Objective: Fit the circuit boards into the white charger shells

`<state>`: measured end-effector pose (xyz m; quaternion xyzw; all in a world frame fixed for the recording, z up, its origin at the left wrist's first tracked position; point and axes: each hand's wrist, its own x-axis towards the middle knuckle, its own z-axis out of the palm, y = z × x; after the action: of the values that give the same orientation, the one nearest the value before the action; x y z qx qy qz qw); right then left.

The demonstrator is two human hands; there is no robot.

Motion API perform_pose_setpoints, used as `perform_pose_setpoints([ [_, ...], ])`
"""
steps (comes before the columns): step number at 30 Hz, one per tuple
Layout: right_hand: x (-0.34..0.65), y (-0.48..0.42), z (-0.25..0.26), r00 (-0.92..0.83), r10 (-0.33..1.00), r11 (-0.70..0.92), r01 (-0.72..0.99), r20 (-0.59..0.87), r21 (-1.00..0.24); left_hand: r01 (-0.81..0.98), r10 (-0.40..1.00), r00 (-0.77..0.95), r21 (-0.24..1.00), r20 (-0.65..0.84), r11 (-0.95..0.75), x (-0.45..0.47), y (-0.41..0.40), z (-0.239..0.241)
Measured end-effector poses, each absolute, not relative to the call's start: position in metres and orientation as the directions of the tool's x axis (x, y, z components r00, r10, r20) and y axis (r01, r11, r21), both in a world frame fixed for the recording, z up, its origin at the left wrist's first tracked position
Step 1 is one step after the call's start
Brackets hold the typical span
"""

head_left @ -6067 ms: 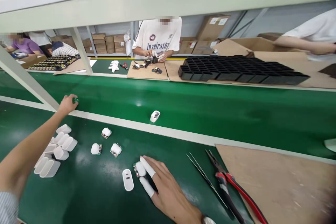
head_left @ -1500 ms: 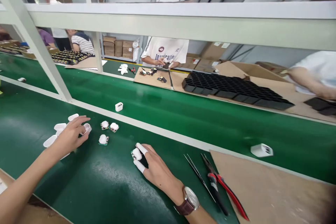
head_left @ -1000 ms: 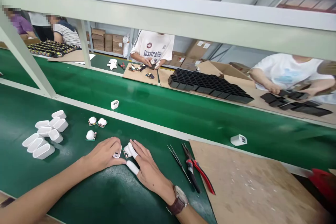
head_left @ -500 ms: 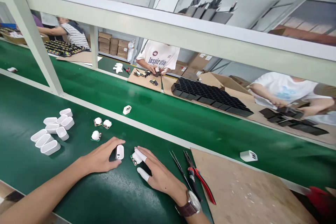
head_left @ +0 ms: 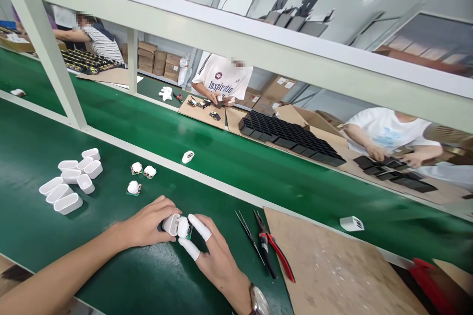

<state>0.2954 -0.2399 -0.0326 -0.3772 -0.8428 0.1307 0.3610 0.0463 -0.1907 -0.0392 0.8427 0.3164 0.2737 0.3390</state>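
Note:
My left hand [head_left: 153,221] is closed around a white oval plastic housing [head_left: 170,225], its opening turned to the right. Pinched between the white-covered thumb and finger of my right hand [head_left: 216,251] is a small green circuit board with a white blob on it [head_left: 184,227]. The board's white side meets the mouth of the housing; how far it reaches inside I cannot tell. Left of my hands lie a few similar circuit boards [head_left: 133,187]. Farther left, several empty white housings [head_left: 68,204] are grouped on the green table.
Right of my hands lie tweezers [head_left: 249,236], red-handled pliers [head_left: 271,246] and a cardboard sheet [head_left: 332,261]. White housings [head_left: 188,157] sit on the green conveyor belt [head_left: 229,167] beyond a pale rail. Co-workers handle parts across it, near black cases [head_left: 288,138].
My right hand has picked the circuit board up off the table and brought it left to the housing. My left hand has turned the housing's opening toward it. The belt housings have shifted slightly right.

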Motion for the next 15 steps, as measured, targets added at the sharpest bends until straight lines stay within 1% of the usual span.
perform_pose_setpoints([
  [3,0.293,-0.242,-0.034,-0.494,0.713,0.699,0.563,0.498,-0.442,0.361,0.709,0.641,0.698,0.296,-0.618,0.047,-0.192,-0.042],
  [8,0.291,-0.24,-0.033,-0.525,0.699,0.711,0.576,0.485,-0.403,0.373,0.707,0.642,0.684,0.298,-0.627,0.046,-0.192,-0.041],
  [11,0.289,-0.239,-0.03,-0.554,0.7,0.713,0.585,0.451,-0.388,0.37,0.697,0.651,0.676,0.302,-0.638,0.045,-0.192,-0.041],
  [15,0.287,-0.238,-0.021,-0.6,0.693,0.72,0.608,0.399,-0.336,0.381,0.693,0.657,0.662,0.297,-0.645,0.046,-0.192,-0.042],
])
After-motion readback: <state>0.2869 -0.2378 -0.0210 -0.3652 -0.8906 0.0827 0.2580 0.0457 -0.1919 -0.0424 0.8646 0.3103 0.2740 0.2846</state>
